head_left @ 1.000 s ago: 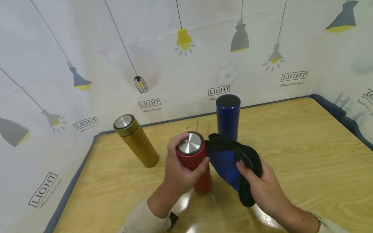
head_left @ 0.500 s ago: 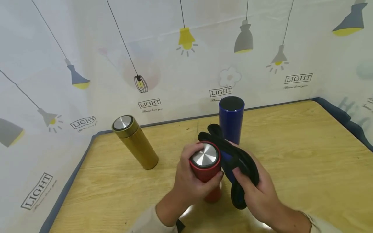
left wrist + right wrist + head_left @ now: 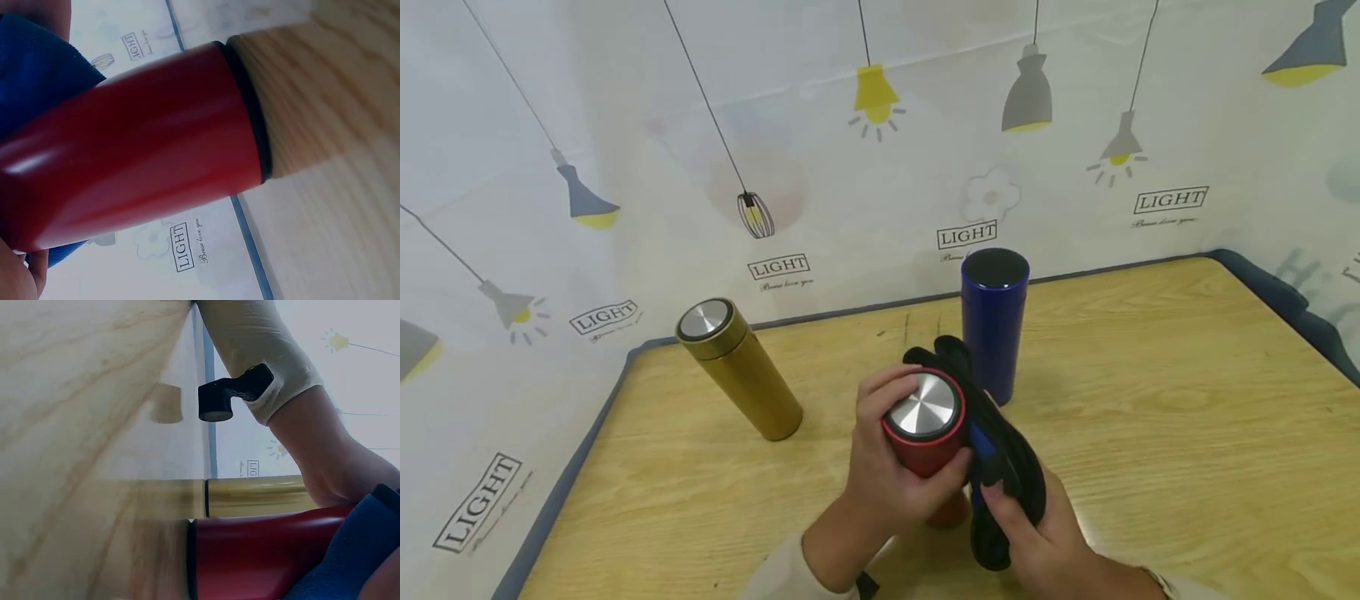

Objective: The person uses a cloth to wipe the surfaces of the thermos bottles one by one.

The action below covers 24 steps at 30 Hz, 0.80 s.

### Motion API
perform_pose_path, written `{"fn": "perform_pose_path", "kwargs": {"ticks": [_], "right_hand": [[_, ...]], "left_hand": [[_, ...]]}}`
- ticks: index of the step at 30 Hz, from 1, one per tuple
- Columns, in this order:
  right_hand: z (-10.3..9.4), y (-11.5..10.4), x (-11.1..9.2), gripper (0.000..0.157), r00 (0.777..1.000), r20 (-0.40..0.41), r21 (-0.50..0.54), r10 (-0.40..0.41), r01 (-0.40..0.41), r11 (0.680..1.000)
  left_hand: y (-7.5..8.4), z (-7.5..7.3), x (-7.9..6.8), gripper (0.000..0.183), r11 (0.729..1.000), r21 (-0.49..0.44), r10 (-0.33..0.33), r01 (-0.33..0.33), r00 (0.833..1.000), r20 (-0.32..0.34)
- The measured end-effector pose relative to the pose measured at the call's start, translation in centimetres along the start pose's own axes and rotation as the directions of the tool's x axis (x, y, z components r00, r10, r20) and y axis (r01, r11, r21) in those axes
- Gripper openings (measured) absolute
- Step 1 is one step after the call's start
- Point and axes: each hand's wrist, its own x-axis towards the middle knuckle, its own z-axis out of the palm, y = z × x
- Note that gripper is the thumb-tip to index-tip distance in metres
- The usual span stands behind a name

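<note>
My left hand (image 3: 887, 479) grips a red thermos flask (image 3: 928, 457) near its silver-topped lid, thumb in front and fingers behind. The flask stands upright, its black-rimmed base right at the tabletop in the left wrist view. In my right hand (image 3: 1048, 542) is a blue cloth (image 3: 44, 78) with thick black edging (image 3: 1015, 462), pinched under the thumb. This cloth lies along the right side of the red flask and overlaps it in the right wrist view. The cloth's full shape is hidden by its folds and my fingers.
A gold thermos flask (image 3: 745, 379) stands at the left of the wooden table (image 3: 1165, 417). Behind my hands rises a blue thermos flask (image 3: 992, 325). A wall covering (image 3: 880, 183) printed with lamps borders the back and sides. A black device (image 3: 215, 400) sits on the left wrist.
My right hand has moved left, bringing the blue cloth from hanging spread to folded against the red flask. The left hand and flask have shifted slightly right and nearer.
</note>
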Motion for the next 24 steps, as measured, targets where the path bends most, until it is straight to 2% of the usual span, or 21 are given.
{"fn": "perform_pose_path", "kwargs": {"ticks": [5,8,10,12,14,18,20,24], "right_hand": [[0.3,0.0,-0.4,0.044,0.995,-0.031,-0.073,0.09,-0.092,0.993],[0.5,0.0,-0.5,0.042,0.996,-0.048,-0.084,0.072,-0.076,0.994],[0.5,-0.2,-0.4,0.05,0.998,-0.037,-0.081,0.057,-0.06,0.995],[0.4,-0.4,-0.2,0.058,1.0,-0.024,-0.078,0.014,-0.015,0.997],[0.4,-0.5,0.2,0.062,0.998,-0.005,-0.052,-0.069,0.069,0.996],[0.4,-0.4,0.6,0.06,0.977,0.024,0.039,-0.211,0.21,0.977],[0.5,-0.2,0.4,0.061,0.981,0.029,0.049,-0.191,0.189,0.981],[0.8,-0.2,-0.1,0.067,0.999,0.019,-0.035,-0.041,0.042,0.999]], "left_hand": [[-0.5,-0.1,0.0,0.06,0.998,0.001,0.055,-0.055,0.998,-0.006],[-0.7,-0.1,0.0,0.058,0.996,-0.016,0.083,-0.083,0.997,-0.008],[-0.7,-0.1,-0.1,0.057,0.996,-0.02,0.092,-0.092,0.996,-0.011],[-0.7,0.0,-0.1,0.056,0.996,-0.016,0.093,-0.093,0.996,-0.014],[-0.7,0.0,-0.1,0.056,0.996,-0.007,0.085,-0.085,0.996,-0.011],[-0.8,-0.1,-0.1,0.055,0.997,0.011,0.071,-0.071,0.997,-0.015],[-0.9,-0.1,-0.2,0.056,0.997,0.02,0.075,-0.075,0.997,-0.034],[-1.1,-0.3,-0.2,0.058,0.996,0.025,0.082,-0.08,0.994,-0.075]]}}
